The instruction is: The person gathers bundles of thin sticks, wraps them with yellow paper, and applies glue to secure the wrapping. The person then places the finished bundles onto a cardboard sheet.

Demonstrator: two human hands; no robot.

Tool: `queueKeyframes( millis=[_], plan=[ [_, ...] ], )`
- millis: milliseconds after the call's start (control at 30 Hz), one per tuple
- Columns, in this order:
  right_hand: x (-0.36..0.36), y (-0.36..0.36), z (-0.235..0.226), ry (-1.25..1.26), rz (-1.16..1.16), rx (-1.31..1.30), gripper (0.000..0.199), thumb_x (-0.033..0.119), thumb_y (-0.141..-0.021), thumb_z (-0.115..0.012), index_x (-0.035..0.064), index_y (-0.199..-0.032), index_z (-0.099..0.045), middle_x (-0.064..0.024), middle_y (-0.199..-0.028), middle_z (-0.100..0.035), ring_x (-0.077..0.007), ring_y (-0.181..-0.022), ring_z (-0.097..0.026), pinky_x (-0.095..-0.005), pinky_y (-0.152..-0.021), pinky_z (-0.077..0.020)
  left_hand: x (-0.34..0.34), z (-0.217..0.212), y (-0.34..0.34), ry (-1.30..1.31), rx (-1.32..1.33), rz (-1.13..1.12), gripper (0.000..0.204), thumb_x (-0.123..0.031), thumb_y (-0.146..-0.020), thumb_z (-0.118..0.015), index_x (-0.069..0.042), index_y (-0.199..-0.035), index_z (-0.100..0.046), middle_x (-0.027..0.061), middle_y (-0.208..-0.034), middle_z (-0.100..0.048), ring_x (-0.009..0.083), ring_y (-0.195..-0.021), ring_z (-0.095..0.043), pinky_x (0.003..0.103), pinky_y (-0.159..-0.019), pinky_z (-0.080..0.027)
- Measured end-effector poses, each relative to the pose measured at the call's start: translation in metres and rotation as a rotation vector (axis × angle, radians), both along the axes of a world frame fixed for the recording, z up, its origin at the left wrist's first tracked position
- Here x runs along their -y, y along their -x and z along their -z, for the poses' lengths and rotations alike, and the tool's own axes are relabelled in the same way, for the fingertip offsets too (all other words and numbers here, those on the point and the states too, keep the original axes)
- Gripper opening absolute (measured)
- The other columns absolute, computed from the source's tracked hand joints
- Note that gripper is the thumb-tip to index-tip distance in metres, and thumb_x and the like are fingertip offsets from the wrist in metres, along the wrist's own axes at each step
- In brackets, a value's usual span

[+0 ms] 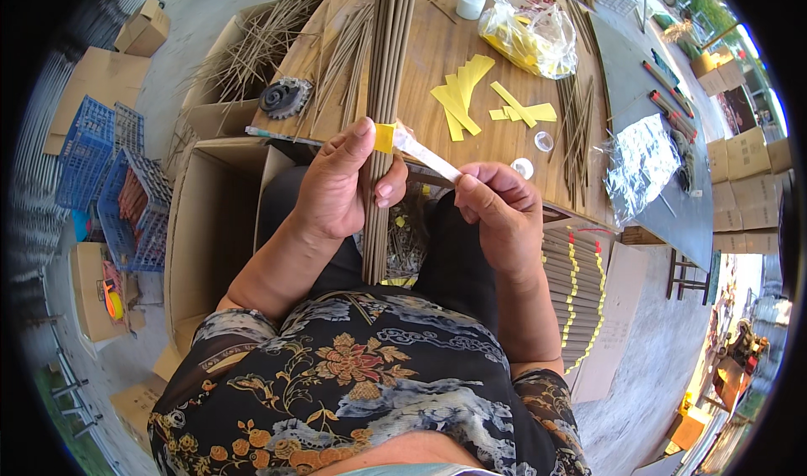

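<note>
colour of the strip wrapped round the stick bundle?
Yellow strip, pinned by the left hand on the bundle; its white tail runs to the right hand. Head view.

The left hand grips a bundle of brown sticks, its thumb pressing a yellow paper strip against them. The right hand pinches the strip's white end. Loose yellow strips lie farther off on the table.

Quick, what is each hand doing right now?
Left hand: closed around the bundle of thin brown sticks, thumb pressing the yellow paper strip.
Right hand: fingers pinching the white end of the strip.
</note>
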State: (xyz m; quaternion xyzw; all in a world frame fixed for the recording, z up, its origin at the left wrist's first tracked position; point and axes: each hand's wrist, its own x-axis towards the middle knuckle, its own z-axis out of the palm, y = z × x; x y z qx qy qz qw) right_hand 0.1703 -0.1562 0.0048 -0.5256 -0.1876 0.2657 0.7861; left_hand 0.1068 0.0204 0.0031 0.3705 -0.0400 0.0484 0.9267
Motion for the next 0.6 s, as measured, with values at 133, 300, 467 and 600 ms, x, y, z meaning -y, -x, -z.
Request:
queueKeyframes(
  millis=[133, 300, 467, 600],
  plan=[
    [-0.005, 0.004, 0.001, -0.058, -0.076, -0.084, 0.013, 0.011, -0.083, -0.058, -0.0005, -0.089, -0.061, 0.0009, -0.067, -0.056, -0.0024, -0.056, -0.042, -0.0159, -0.050, -0.0310, -0.002, -0.002, 0.000, 0.081, 0.052, 0.126, 0.044, -0.038, -0.092, -0.037, 0.004, -0.100, -0.049, 0.0071, -0.069, -0.046, 0.0092, -0.046, -0.040, 0.021, -0.044, -0.034],
    [-0.014, 0.005, -0.001, -0.120, -0.111, -0.190, 0.012, 0.009, -0.083, -0.058, -0.0010, -0.088, -0.061, 0.0000, -0.065, -0.055, -0.0035, -0.051, -0.039, -0.0169, -0.046, -0.0276, 0.001, -0.003, 0.003, 0.129, 0.025, 0.132, 0.045, -0.038, -0.092, -0.036, 0.004, -0.100, -0.051, 0.0055, -0.056, -0.045, 0.0098, -0.047, -0.041, 0.020, -0.045, -0.034],
    [-0.012, 0.007, 0.001, -0.089, -0.130, -0.187, 0.011, 0.009, -0.083, -0.058, -0.0012, -0.087, -0.061, -0.0004, -0.064, -0.054, -0.0036, -0.050, -0.038, -0.0172, -0.045, -0.0272, 0.001, -0.006, 0.005, 0.190, -0.003, 0.094, 0.044, -0.038, -0.092, -0.037, 0.003, -0.099, -0.052, 0.0080, -0.071, -0.051, 0.0095, -0.049, -0.043, 0.021, -0.045, -0.036],
    [-0.015, 0.007, -0.003, -0.127, -0.118, -0.178, 0.011, 0.008, -0.083, -0.058, -0.0010, -0.088, -0.061, -0.0004, -0.065, -0.054, -0.0036, -0.050, -0.038, -0.0171, -0.045, -0.0277, -0.001, -0.002, 0.006, 0.128, 0.071, 0.169, 0.043, -0.037, -0.092, -0.039, 0.003, -0.098, -0.053, 0.0092, -0.089, -0.053, 0.0092, -0.051, -0.044, 0.021, -0.045, -0.037]
  ],
)
